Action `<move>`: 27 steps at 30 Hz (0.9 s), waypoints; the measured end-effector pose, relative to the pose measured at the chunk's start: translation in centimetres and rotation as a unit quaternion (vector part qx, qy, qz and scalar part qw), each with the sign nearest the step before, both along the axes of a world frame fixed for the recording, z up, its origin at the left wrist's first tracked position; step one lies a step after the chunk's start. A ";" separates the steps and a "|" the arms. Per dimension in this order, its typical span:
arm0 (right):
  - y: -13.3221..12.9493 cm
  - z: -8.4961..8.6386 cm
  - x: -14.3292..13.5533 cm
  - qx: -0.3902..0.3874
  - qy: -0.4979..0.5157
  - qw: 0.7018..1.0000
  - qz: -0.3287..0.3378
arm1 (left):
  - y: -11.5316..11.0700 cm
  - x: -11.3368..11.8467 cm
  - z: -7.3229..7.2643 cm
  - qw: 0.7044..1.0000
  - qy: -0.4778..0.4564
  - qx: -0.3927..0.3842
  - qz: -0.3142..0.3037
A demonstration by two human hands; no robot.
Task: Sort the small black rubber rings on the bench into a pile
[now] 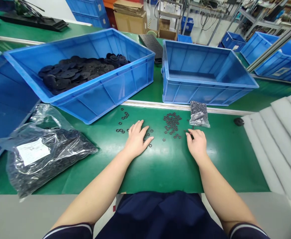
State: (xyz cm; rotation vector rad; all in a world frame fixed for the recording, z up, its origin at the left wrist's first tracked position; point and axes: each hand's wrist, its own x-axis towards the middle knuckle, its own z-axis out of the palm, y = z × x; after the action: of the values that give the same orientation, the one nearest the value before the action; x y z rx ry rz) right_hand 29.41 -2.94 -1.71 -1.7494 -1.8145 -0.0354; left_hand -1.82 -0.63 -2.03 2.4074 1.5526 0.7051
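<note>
My left hand (136, 139) lies palm down on the green table (157, 172), fingers spread among small black rings (121, 130); some rings show between and beside the fingers. To its right sits a cluster of many black rings (172, 122). My right hand (197, 142) rests right of that cluster, thumb and fingertips close together at a few rings; whether a ring is between them I cannot make out. Just above the right hand lies a small clear bag (199, 114) filled with dark parts.
A large clear bag of black parts (58, 162) with a white label lies at left. Behind stand a blue bin (105, 89) of black discs and another blue bin (205, 91). White foam sheets (279, 132) and a small black part (239, 121) are at right.
</note>
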 end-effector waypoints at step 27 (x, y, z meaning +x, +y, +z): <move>3.7 3.1 -13.7 -0.120 -0.080 0.972 0.185 | 0.8 -1.3 0.1 0.990 -0.052 0.000 0.133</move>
State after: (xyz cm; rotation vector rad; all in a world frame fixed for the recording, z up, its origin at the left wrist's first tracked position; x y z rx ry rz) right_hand 15.67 0.74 1.34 -1.5705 -2.3196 0.2077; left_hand -3.08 0.18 -1.89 2.1462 1.8491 0.8627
